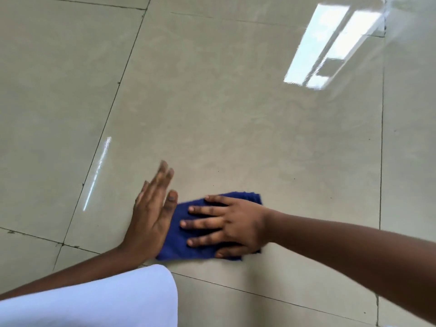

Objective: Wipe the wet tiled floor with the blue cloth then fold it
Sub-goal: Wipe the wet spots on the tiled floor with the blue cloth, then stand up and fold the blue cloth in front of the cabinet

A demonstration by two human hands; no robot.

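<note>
The blue cloth point(181, 234) lies on the beige tiled floor point(224, 128) as a small folded rectangle. My right hand point(232, 226) rests flat on top of it, fingers spread and pointing left. My left hand point(152, 215) lies flat with fingers together along the cloth's left edge, its thumb side touching the fabric. Neither hand is closed around the cloth. Most of the cloth's right half is hidden under my right hand.
Glossy floor tiles with dark grout lines stretch all around. A bright window reflection point(330, 46) shines at the upper right, and a thin streak of glare point(98, 173) sits to the left. White clothing point(94, 300) fills the bottom left corner.
</note>
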